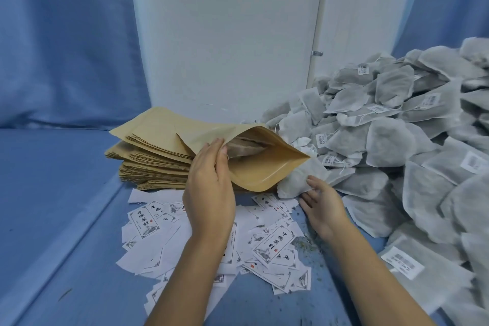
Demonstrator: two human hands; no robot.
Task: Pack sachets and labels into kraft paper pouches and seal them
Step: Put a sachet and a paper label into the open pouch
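My left hand (210, 188) grips the upper lip of an open kraft paper pouch (264, 169) and holds its mouth wide, facing right. At least one grey sachet lies inside the pouch (244, 149). My right hand (324, 206) lies just below the pouch mouth, fingers straight, touching a white sachet (296, 180) at the foot of the sachet pile. Several printed white labels (272, 245) are scattered on the blue table below both hands.
A stack of flat kraft pouches (153, 153) sits left of the open pouch. A big heap of grey sachets (397, 127) fills the right side. A white panel (225, 34) and blue curtains (66, 34) stand behind. Bare blue tabletop (53, 180) lies at the left.
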